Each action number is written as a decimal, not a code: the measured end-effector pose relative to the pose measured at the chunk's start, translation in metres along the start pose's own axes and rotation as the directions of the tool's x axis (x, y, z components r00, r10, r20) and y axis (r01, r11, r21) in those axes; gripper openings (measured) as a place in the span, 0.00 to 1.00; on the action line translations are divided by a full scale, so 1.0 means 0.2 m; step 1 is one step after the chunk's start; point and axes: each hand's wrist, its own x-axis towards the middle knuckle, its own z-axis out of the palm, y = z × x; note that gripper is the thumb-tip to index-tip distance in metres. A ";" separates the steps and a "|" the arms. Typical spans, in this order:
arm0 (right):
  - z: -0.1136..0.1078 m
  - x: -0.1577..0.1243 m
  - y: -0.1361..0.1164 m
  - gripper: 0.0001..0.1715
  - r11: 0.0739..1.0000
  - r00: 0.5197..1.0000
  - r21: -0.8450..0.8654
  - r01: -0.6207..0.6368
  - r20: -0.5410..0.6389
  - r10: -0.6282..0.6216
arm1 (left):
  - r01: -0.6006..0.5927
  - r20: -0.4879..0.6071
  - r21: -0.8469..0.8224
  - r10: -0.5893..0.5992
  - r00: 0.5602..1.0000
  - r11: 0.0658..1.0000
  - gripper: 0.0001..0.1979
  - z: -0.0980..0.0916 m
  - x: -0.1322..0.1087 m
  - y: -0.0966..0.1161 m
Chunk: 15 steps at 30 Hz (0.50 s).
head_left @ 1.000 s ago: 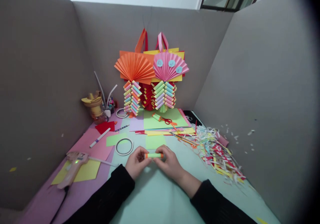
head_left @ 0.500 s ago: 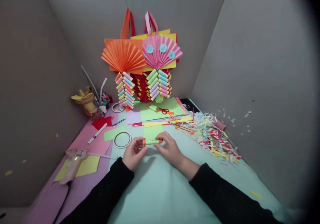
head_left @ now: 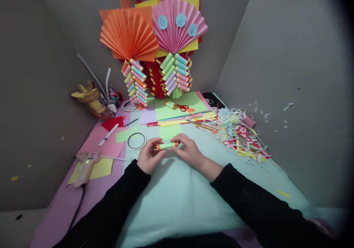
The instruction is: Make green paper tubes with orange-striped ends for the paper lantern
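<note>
Between my two hands is a small green paper roll point(head_left: 167, 146) with orange bands at both ends, held level just above the pale green table cover. My left hand point(head_left: 151, 155) grips its left end with curled fingers. The right end is pinched between the thumb and fingers of my right hand point(head_left: 188, 151). Just beyond the roll lies a light green paper piece point(head_left: 170, 131). A ring of white tape point(head_left: 136, 141) lies beside my left hand. Farther back, a similar green and orange roll point(head_left: 170, 104) rests near red-handled scissors point(head_left: 182, 108) on stacked coloured paper.
A pink glue gun point(head_left: 86, 166) with a lit green light lies at the left, its cord running forward. Shredded paper strips point(head_left: 240, 137) heap at the right. Orange point(head_left: 129, 34) and pink point(head_left: 178, 30) paper fans with hanging rolls are at the back. A marker point(head_left: 108, 134) lies left.
The view has tipped downward and closer, so the fans sit higher in the picture. Both hands keep hold of the roll, which is turned slightly, its right end now higher.
</note>
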 end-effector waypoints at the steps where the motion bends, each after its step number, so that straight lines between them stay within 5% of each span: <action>1: 0.00 0.00 0.00 0.08 1.000 1.000 0.007 -0.018 0.008 0.018 | -0.016 0.002 0.023 0.016 1.000 1.000 0.16 0.00 0.00 0.00; 15: 0.00 -0.01 -0.02 0.09 0.990 0.990 0.029 -0.138 -0.010 0.139 | -0.089 -0.058 0.257 0.108 0.992 0.962 0.11 -0.02 -0.01 0.00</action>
